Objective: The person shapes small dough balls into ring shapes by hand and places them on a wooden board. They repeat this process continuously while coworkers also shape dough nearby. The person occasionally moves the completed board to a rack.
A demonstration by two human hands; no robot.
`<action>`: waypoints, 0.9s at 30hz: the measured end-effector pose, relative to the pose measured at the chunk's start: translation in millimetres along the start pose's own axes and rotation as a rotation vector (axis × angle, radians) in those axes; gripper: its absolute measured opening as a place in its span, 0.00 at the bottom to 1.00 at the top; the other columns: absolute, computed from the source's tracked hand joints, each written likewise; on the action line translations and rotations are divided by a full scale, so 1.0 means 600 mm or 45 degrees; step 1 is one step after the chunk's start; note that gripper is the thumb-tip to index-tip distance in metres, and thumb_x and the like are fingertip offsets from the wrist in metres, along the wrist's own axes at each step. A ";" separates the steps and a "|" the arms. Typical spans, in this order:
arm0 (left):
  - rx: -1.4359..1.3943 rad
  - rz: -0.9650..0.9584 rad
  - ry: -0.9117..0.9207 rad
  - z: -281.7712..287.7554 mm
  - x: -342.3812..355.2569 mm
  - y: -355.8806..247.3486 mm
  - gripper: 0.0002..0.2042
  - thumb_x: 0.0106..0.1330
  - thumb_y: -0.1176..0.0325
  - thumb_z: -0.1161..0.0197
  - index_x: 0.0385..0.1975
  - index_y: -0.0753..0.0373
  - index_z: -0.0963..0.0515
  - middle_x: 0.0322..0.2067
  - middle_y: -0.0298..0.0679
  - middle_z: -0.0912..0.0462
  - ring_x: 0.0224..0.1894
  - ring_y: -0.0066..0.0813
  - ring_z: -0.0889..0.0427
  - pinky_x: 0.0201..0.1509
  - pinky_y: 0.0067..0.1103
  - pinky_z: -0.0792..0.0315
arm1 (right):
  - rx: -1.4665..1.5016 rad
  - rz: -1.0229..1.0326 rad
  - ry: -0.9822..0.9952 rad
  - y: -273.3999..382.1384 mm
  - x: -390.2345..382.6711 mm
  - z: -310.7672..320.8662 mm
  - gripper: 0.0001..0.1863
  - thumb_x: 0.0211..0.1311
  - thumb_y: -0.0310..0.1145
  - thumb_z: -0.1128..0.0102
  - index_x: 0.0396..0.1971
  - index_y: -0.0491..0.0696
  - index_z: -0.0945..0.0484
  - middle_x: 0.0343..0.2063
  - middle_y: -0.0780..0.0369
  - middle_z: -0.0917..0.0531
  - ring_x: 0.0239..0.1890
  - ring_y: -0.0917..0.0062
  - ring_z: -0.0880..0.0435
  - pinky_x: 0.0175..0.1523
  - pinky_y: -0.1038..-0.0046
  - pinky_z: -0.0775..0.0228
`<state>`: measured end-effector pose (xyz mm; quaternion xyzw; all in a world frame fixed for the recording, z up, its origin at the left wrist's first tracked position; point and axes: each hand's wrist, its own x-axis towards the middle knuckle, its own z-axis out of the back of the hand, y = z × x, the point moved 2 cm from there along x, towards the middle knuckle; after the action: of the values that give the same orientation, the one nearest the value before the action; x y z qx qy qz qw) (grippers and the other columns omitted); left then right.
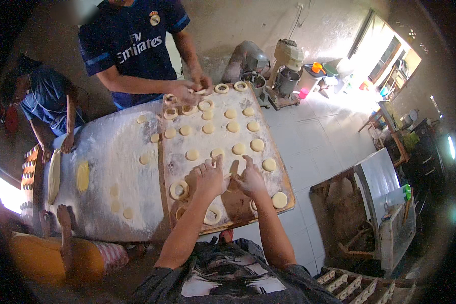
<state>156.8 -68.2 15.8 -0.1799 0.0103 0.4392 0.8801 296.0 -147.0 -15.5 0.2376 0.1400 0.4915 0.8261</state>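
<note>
Over the near part of a floured wooden board, my left hand and my right hand face each other. Between their thumbs is a small pale piece of dough, mostly covered by the fingers; its full shape is hidden. Flat round dough discs lie in loose rows just beyond my hands. A dough ring sits left of my left wrist. Another ring lies between my forearms, close to the near edge. Right of my right forearm is a dough disc.
Across the board, a co-worker's hands handle dough beside more rings. Two other people work around the metal-topped table on the left, where dough strips lie. Mixers stand behind; a wooden frame is right.
</note>
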 end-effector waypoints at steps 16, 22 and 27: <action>-0.144 -0.782 -0.212 -0.107 -0.109 -0.138 0.13 0.63 0.69 0.44 0.46 0.66 0.28 0.40 0.49 0.23 0.43 0.47 0.21 0.46 0.44 0.28 | -0.285 -0.433 -0.127 -0.112 -0.160 0.113 0.15 0.55 0.36 0.35 0.37 0.42 0.23 0.35 0.50 0.19 0.41 0.54 0.21 0.47 0.58 0.29; -0.527 -0.972 -0.062 -0.073 -0.116 -0.069 0.16 0.65 0.70 0.47 0.53 0.63 0.32 0.48 0.51 0.25 0.48 0.56 0.22 0.53 0.48 0.28 | 0.319 -0.132 0.057 -0.028 -0.110 0.100 0.15 0.59 0.33 0.33 0.39 0.43 0.28 0.27 0.61 0.23 0.30 0.73 0.24 0.38 0.71 0.30; -0.819 -0.215 -0.341 0.031 -0.133 0.218 0.15 0.67 0.67 0.46 0.53 0.60 0.28 0.48 0.51 0.22 0.50 0.53 0.23 0.55 0.40 0.28 | 0.481 0.148 0.245 0.215 -0.025 -0.003 0.20 0.59 0.33 0.33 0.50 0.46 0.26 0.38 0.57 0.16 0.42 0.70 0.16 0.48 0.67 0.24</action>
<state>3.3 -51.6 6.9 -0.3886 -0.2588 0.3655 0.8052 191.7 -107.9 51.6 0.3479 0.2937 0.5238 0.7199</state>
